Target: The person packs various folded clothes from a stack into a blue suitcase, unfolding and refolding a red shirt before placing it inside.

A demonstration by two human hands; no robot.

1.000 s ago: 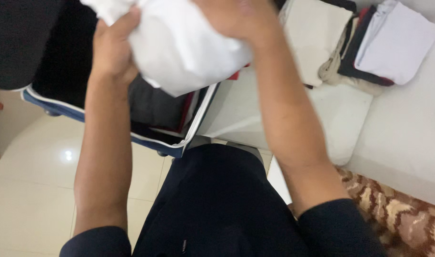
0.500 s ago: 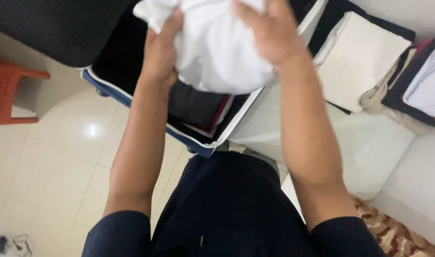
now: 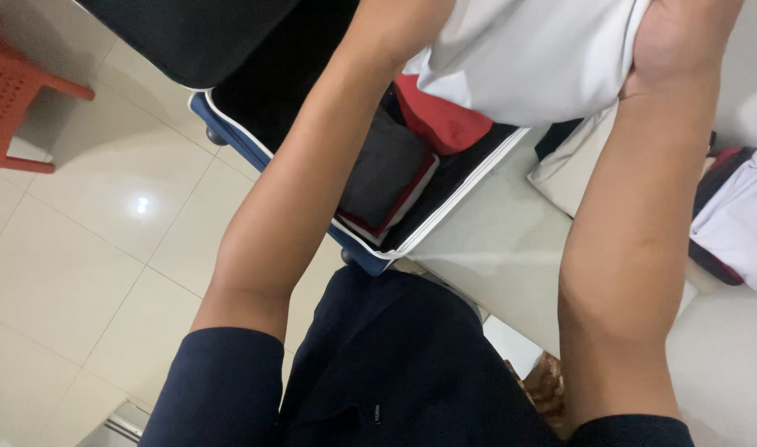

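Right hand (image 3: 677,41), upper right of frame: fingers clamped on the right edge of a white folded garment (image 3: 536,54). Left hand is out of frame at top, only the forearm shows, so its grip can't be told. Garment spans between both arms, long axis roughly left-right across the top edge. Directly below it: open blue suitcase (image 3: 370,252) holding a red garment (image 3: 441,124) and a dark grey folded one (image 3: 387,165). Folded clothes stack (image 3: 739,223) on the bed at right edge, orange chair (image 3: 14,99) upper left.
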